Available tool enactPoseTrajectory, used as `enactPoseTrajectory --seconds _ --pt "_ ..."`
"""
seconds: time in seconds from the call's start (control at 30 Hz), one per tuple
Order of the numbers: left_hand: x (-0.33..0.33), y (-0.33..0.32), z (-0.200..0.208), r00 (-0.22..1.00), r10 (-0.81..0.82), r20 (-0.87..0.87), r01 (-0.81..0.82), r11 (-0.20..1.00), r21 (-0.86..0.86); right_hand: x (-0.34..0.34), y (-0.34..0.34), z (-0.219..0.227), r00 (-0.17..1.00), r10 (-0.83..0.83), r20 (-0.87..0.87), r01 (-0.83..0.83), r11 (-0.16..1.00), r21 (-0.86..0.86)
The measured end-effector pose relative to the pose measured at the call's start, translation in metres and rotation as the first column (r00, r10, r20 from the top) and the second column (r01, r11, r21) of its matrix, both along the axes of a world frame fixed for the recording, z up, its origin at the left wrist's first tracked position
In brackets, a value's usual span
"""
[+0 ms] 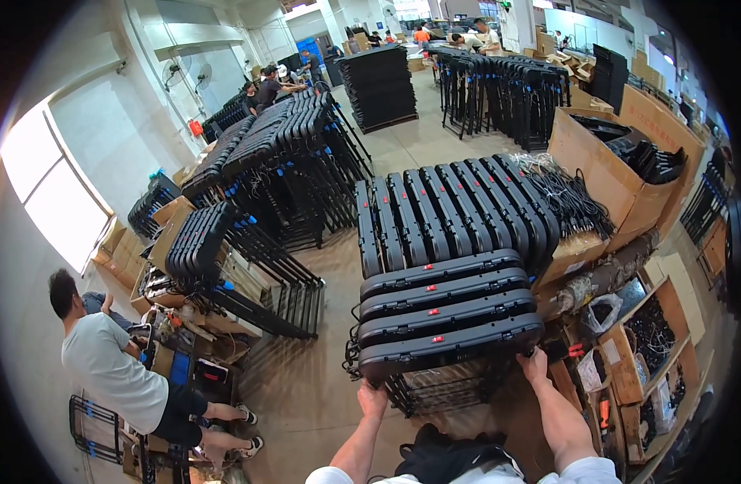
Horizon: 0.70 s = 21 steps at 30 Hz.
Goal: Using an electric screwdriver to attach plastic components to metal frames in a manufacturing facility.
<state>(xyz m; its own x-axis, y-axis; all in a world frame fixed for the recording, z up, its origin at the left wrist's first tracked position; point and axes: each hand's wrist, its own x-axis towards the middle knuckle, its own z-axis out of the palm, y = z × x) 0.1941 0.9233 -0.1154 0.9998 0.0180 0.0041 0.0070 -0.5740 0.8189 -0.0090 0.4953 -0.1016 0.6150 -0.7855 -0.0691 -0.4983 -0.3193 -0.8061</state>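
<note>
In front of me stands a row of black frames, each with a long, rounded plastic housing on top and metal legs below. The nearest black frame (455,342) has a small red part at the middle of its housing. My left hand (373,398) is closed on this frame below the left end of its housing. At the other end, my right hand (535,367) grips the same frame just under the housing's right corner. The fingers of both hands are partly hidden. Several like frames (447,280) stand close behind it.
Beyond them is a tight row of turned frames (455,206). Bundled cables (568,198) lie beside a large cardboard box (604,161). Wooden bins (661,339) of small parts stand at the right. A person (116,371) works at the left, near more frames (201,242).
</note>
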Motion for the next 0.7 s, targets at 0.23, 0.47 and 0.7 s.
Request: enactPoseTrajectory --seconds 0.23,0.47,0.7 --pt "-0.001 -0.006 -0.003 0.997 0.007 0.077 -0.003 0.998 -0.063 -0.005 -0.013 -0.011 0.994 0.045 -0.102 -0.045 0.999 -0.003" --pt "-0.006 0.002 -0.006 0.991 -0.030 -0.132 -0.001 0.974 -0.228 -0.053 0.006 -0.032 0.984 0.049 -0.171 -0.042 0.998 0.048" --pt "-0.073 0.065 -0.089 0.868 -0.106 -0.485 0.218 0.959 0.179 -0.224 0.063 -0.125 0.815 0.104 -0.570 0.113 0.937 0.331"
